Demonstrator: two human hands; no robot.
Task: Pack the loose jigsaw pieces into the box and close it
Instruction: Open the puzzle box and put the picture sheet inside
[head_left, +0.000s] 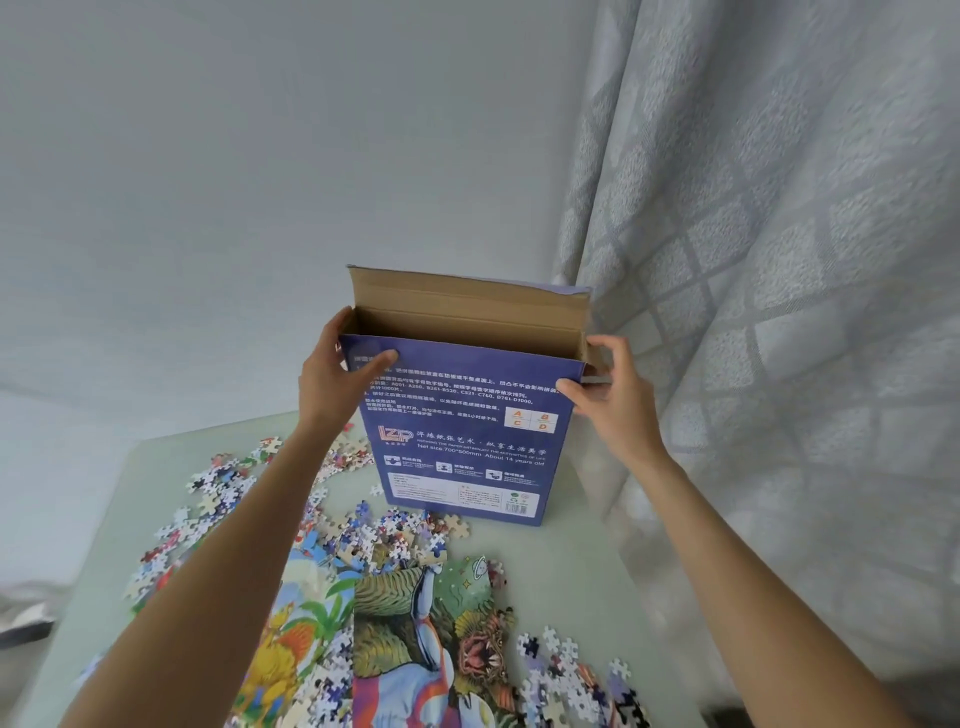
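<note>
A tall blue jigsaw box (462, 447) stands upright on the pale table (561, 571), its top open and the brown cardboard lid flap (467, 291) raised at the back. My left hand (337, 369) grips the box's upper left corner, thumb on the front face. My right hand (608, 384) pinches the upper right corner. Loose jigsaw pieces (400, 530) lie scattered in front of the box and to its left. More loose pieces (576, 680) sit at the lower right. A colourful poster of the puzzle picture (410, 639) lies flat near me.
A patterned grey curtain (779, 312) hangs close to the right of the box. A plain white wall (260, 182) stands behind the table. A dark object (26, 623) shows at the left edge, off the table.
</note>
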